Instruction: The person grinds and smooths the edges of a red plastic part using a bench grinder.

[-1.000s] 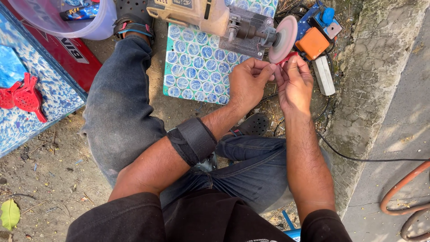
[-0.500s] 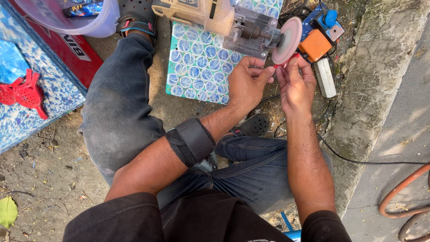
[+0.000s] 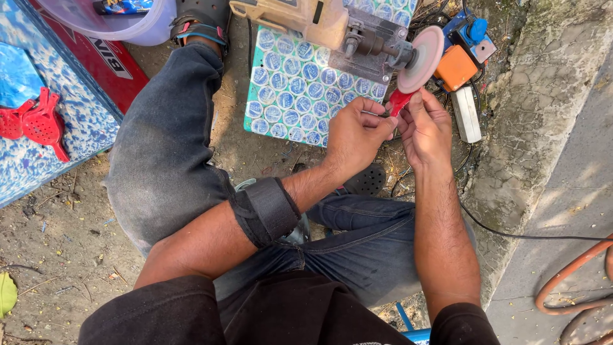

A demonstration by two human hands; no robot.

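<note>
Hands meet under the grinding disc [image 3: 421,57]: the right hand [image 3: 426,131] pinches a small red tool [image 3: 397,102], long axis aimed at one o'clock toward the disc; the left hand [image 3: 356,135] pinches its near end from nine o'clock.

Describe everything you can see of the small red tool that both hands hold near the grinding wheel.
The red tool is small and narrow, with a bright red handle that looks like plastic and a thin grey metal part pointing left toward the left hand. It lies slanted, its upper end right at the lower edge of the pale pink grinding wheel; actual contact cannot be told. The left hand pinches the metal part, and the right hand grips the red handle. Most of the tool is hidden by fingers.
</note>
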